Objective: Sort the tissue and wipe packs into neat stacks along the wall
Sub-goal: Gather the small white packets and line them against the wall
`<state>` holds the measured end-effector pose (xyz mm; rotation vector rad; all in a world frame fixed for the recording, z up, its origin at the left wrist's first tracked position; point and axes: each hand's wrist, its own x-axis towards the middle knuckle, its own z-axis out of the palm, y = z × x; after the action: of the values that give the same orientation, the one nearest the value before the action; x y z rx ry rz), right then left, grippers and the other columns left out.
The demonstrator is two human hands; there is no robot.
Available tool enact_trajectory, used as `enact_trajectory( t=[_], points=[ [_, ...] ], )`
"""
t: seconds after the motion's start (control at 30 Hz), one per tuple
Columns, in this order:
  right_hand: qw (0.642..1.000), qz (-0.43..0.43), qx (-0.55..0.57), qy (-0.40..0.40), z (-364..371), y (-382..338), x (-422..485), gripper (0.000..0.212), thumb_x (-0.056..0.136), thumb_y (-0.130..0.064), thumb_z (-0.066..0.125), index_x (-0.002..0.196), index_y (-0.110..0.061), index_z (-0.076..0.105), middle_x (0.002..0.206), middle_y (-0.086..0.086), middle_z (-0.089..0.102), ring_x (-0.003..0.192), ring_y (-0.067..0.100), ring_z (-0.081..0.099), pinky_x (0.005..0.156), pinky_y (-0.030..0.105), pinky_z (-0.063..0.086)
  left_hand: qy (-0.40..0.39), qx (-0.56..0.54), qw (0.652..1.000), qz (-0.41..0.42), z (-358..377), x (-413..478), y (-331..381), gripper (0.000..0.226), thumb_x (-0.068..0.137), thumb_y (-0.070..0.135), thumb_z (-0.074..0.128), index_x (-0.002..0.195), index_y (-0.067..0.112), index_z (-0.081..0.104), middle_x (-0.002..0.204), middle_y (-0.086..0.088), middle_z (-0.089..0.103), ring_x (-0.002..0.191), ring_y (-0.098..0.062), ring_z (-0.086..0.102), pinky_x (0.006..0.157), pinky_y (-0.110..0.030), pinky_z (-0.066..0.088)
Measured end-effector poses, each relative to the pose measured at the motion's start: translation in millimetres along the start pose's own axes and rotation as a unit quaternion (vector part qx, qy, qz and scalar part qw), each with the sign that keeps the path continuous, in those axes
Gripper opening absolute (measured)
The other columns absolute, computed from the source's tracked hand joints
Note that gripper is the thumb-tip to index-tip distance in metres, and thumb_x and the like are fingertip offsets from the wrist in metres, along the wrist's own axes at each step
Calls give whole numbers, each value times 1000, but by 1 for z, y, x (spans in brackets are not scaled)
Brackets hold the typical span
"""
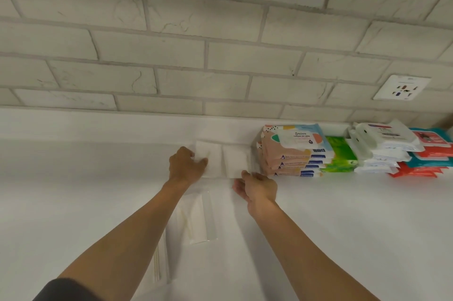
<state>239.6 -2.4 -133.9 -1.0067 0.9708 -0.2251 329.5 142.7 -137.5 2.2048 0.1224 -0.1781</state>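
left hand [187, 166] grips the white pack [225, 161]; right hand [257, 188] touches its corner, grip unclear. best square it to the back edge of the worktop [98, 202], beside the peach stack [291, 153].

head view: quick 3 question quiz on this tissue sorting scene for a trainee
1. True or false: the white pack lies left of the peach wipe stack.
2. What sits directly right of that stack? A) the green pack B) a blue bottle C) a cardboard box
3. Fill in: the left hand grips the white pack's ___ end.

Key: 1 true; 2 A; 3 left.
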Motion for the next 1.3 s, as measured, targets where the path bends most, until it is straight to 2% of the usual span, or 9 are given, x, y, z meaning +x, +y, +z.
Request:
enact_trajectory(
  t=[0.13,0.33,0.47,0.57,0.9,1.07,1.13,1.2,1.3],
  points=[
    [1000,-19,13,-2,5,0,-4,46,87,10,60,129,-3,50,96,10,59,65,27,68,71,32,58,2,39,999,13,3,-1,-1,56,83,42,70,120,4,52,120,-13,57,115,-28,51,93,-31,39],
    [997,-63,-14,31,5,2,-5,45,83,14,61,121,-10,55,82,6,62,74,31,72,59,21,56,-5,62,998,10,8,-5,0,56,86,46,66,120,3,51,123,-13,52,117,-29,47,94,-32,38],
    [996,-77,-31,25,4,6,0,42,83,11,62,119,-11,57,87,8,65,71,28,73,81,36,59,-3,61,998,7,10,-6,1,57,86,47,65,119,2,51,122,-13,54,117,-29,47,94,-33,39],
    [995,-88,-38,28,4,6,2,37,83,8,64,114,-13,57,90,8,64,70,26,73,85,39,58,-1,61,998,2,10,-7,1,57,86,48,64,118,2,51,121,-14,54,116,-30,48,91,-32,39],
    [988,-114,-94,49,-3,2,-2,29,88,0,62,114,-11,58,93,0,58,77,29,73,61,24,50,-14,54,998,5,5,-8,-2,52,91,43,60,123,2,52,126,-13,54,116,-27,50,86,-26,35],
    [980,-131,-139,63,-6,7,-12,34,87,-9,65,119,-17,56,113,7,59,74,24,70,54,17,44,-19,39,999,-3,-8,-12,-7,47,92,41,58,124,7,53,124,-12,56,112,-25,54,85,-26,38],
    [978,-137,-154,39,-6,12,-24,27,89,-12,65,113,-20,56,112,6,58,73,23,69,48,13,44,-18,50,999,8,-18,-17,-11,43,92,40,58,120,8,56,117,-9,61,110,-24,57,83,-24,39],
    [969,-152,-197,0,-7,18,-38,19,89,-15,66,105,-23,58,111,5,59,84,26,68,56,14,48,-16,66,997,26,-31,-25,-14,38,92,37,57,118,10,59,109,-6,65,107,-23,59,82,-24,40],
    [933,-189,-300,-63,-9,30,-60,19,89,-16,67,106,-20,60,108,2,58,86,15,59,50,3,39,-26,81,996,38,-52,-40,-20,31,91,32,59,114,12,60,103,-3,66,95,-21,61,79,-24,43]
  ],
)
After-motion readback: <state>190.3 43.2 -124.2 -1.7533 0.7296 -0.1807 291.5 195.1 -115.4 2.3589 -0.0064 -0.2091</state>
